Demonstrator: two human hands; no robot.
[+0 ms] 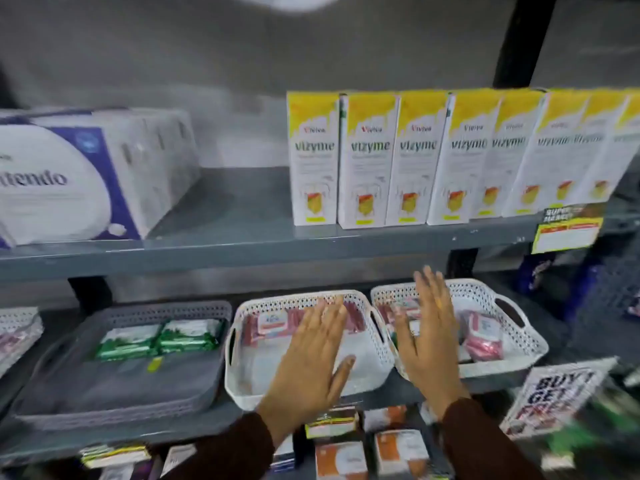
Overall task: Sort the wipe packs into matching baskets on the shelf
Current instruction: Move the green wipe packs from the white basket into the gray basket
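Both my hands are spread flat, fingers open, holding nothing. My left hand (313,355) hovers over the middle white basket (239,382), which holds a red wipe pack (273,323) at its back. My right hand (431,334) is raised in front of the right white basket (530,344), where a pink-red pack (483,336) lies tilted toward the right side. To the left sits a grey basket (114,393) with two green wipe packs (159,337) side by side at the back. On the shelf above stand a row of yellow-and-white Vizyme boxes (367,161) and, well to their left, a white and purple bundle (86,178). The picture is blurred.
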